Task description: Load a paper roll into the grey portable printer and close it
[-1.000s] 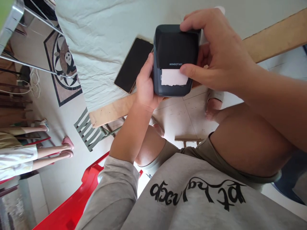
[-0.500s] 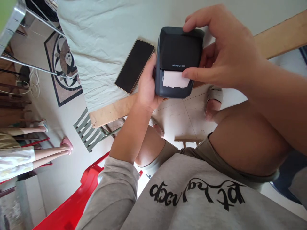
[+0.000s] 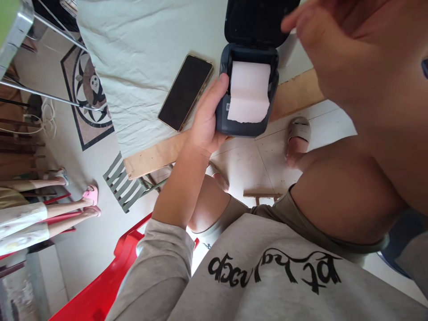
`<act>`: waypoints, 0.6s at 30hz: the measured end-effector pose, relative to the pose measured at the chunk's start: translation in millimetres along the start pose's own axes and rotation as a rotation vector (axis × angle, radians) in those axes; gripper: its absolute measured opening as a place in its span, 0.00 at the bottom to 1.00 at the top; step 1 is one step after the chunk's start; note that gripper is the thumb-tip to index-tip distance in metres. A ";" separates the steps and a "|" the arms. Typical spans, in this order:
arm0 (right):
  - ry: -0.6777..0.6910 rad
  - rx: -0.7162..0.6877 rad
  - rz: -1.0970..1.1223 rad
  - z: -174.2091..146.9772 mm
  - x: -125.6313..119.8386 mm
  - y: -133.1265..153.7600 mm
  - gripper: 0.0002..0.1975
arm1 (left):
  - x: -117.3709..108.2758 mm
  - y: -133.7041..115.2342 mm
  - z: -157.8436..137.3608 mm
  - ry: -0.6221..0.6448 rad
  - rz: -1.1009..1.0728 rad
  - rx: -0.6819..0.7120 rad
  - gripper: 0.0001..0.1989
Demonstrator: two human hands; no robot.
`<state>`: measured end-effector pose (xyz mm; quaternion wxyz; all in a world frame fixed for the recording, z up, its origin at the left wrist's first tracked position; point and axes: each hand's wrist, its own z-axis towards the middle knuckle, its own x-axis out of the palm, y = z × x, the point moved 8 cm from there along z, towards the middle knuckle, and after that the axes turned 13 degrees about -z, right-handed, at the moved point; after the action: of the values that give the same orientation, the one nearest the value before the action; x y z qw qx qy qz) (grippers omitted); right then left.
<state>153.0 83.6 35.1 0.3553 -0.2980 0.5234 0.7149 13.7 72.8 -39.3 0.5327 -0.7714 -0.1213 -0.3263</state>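
A dark label printer (image 3: 242,129) is gripped in my left hand (image 3: 207,111), the thumb pressed along its left side and the other fingers hidden beneath. Its black lid (image 3: 256,24) stands swung up, partly cut off by the top of the view. Inside the body lies a white label roll (image 3: 250,80), with a torn paper end hanging over the front edge. My right hand (image 3: 344,53) is at the lid's right edge, fingers apart and a fingertip at or just over it. Left of the printer, a phone (image 3: 186,92) lies dark-screened on the cloth.
A pale cloth (image 3: 133,58) covers the table, whose wooden edge (image 3: 154,156) runs below my hands. A green slatted folding stool (image 3: 123,187) and a red chair (image 3: 110,276) stand nearby. Another person's legs (image 3: 67,214) show at the left.
The printer's lid has swung from closed to raised, baring the label roll. My right hand has moved from the paper and lid up and to the right. My left hand keeps its hold.
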 end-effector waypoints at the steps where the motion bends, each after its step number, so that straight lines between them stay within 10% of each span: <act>1: 0.023 -0.009 -0.091 0.3 2.5 0.2 0.24 | 1.1 -1.0 -0.7 0.000 0.001 0.008 0.20; 9: 0.322 0.037 -0.526 -8.7 20.4 -0.8 0.23 | 8.9 -5.9 -1.0 0.047 0.017 0.040 0.13; 18: 0.415 0.002 -0.533 -9.2 32.3 -0.2 0.24 | 8.3 -5.5 -0.9 0.042 -0.018 0.063 0.12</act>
<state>135.2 81.1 6.7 0.4157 -0.5631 0.4892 0.5204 16.8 72.9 -29.8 0.5562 -0.7462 -0.1274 -0.3431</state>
